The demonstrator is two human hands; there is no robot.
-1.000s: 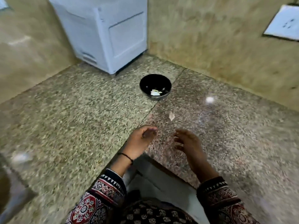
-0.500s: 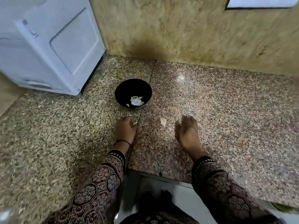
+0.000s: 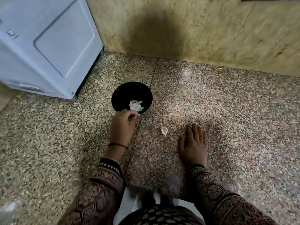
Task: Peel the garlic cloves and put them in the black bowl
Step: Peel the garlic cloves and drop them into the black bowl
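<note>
The black bowl (image 3: 131, 95) stands on the granite counter (image 3: 227, 111) and holds a few pale garlic pieces (image 3: 136, 106). My left hand (image 3: 123, 125) is at the bowl's near rim with its fingers curled and pinched together. A small pale bit, seemingly a garlic clove, shows at the fingertips. One unpeeled garlic clove (image 3: 164, 131) lies on the counter between my hands. My right hand (image 3: 193, 143) rests flat on the counter to the right of that clove, fingers straight, holding nothing.
A white appliance (image 3: 48, 46) stands at the back left, close to the bowl. A tan wall (image 3: 194, 30) runs along the back. The counter's front edge (image 3: 154, 187) is just below my wrists.
The view has swung in closer. My left hand moved forward to the bowl's rim with its fingers pinched. My right hand settled flat on the counter beside the loose clove.
</note>
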